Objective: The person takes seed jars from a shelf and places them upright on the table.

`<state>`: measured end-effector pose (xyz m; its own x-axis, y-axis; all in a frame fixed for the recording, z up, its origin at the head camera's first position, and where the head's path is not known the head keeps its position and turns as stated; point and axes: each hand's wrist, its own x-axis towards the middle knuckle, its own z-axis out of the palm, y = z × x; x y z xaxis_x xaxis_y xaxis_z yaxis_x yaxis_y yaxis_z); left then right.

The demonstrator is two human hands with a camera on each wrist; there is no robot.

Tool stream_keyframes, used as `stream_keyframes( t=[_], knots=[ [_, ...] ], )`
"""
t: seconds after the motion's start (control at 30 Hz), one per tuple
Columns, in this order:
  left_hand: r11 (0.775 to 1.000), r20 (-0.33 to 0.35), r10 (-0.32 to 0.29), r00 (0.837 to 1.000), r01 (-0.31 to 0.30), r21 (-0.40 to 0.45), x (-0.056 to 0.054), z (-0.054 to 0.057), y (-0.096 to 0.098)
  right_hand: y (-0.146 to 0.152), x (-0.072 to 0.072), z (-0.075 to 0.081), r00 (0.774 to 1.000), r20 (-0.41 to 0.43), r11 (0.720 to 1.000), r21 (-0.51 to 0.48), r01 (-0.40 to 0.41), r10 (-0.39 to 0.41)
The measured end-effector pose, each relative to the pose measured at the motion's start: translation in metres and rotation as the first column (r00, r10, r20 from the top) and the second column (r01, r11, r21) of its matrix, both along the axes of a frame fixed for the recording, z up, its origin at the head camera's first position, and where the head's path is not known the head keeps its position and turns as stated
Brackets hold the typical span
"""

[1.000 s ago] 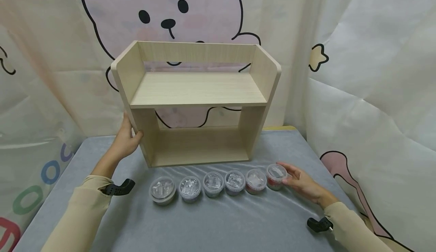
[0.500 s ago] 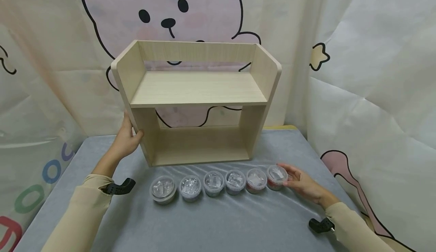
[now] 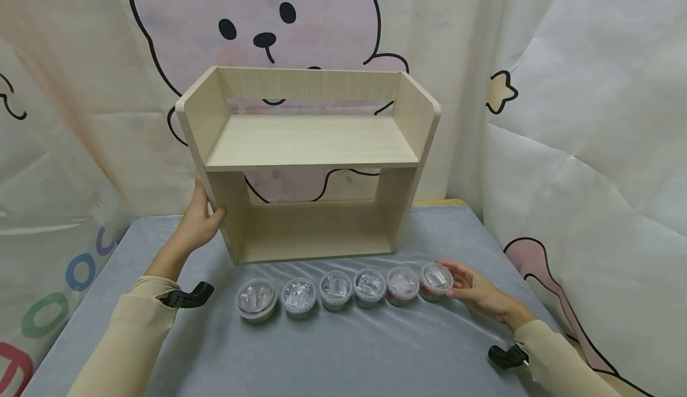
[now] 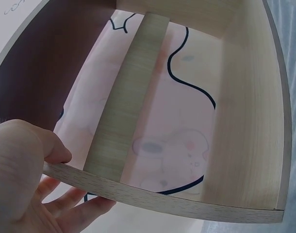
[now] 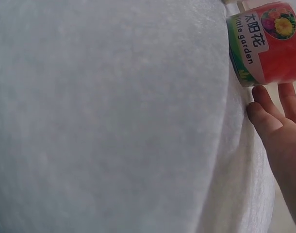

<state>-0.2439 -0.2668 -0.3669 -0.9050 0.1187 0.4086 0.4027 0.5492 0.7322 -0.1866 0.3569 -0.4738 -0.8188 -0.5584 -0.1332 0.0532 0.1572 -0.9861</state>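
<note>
A pale wooden two-tier shelf [image 3: 311,140] stands on the cloth-covered table. My left hand [image 3: 201,221] grips its left side panel, the thumb on the front edge and fingers round the outside; the left wrist view shows this hand [image 4: 36,179] from close by. Several lidded clear cups run in a row before the shelf, among them a larger cup [image 3: 256,299] at the left end. At the right end is a red-labelled cup [image 3: 436,279], its label reading "little garden" on this cup [image 5: 271,46]. My right hand [image 3: 477,290] is beside it, fingers loosely extended, thumb tip just off its edge.
The blue-grey cloth [image 3: 333,355] covers the table and has creases near the cups. A printed curtain [image 3: 429,15] hangs close behind the shelf, with more curtain on both sides. Black wrist cameras [image 3: 188,295] sit on the sleeves.
The rightmost cup has shifted slightly toward me, with my right hand beside it. My left hand and the shelf stay in place.
</note>
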Motion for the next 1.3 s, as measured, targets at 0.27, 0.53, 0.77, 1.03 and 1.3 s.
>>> stream_keyframes(
  t=[0.27,0.53,0.77,1.03,1.3],
  knots=[
    [1.000,0.012,0.004,1.000,-0.004,0.006,0.000,0.000,0.000,0.002,-0.001,0.005,1.000,-0.003,0.999,0.043,-0.015,0.015],
    [1.000,0.003,0.002,1.000,-0.003,0.008,-0.002,0.002,0.001,-0.002,-0.004,0.016,0.999,0.040,0.996,-0.086,-0.025,0.028],
    [1.000,0.066,0.011,0.998,-0.011,0.007,0.005,-0.002,-0.003,-0.011,-0.006,0.025,0.992,-0.085,0.989,0.105,0.101,-0.092],
    [0.999,0.067,0.033,0.997,-0.031,-0.022,0.016,-0.004,-0.007,-0.021,-0.006,0.036,0.968,-0.192,0.937,0.278,0.212,-0.162],
    [0.995,0.007,0.070,0.997,-0.070,-0.076,0.026,0.000,-0.015,-0.026,-0.008,0.048,0.948,-0.286,0.915,0.327,0.235,-0.141]
  ],
)
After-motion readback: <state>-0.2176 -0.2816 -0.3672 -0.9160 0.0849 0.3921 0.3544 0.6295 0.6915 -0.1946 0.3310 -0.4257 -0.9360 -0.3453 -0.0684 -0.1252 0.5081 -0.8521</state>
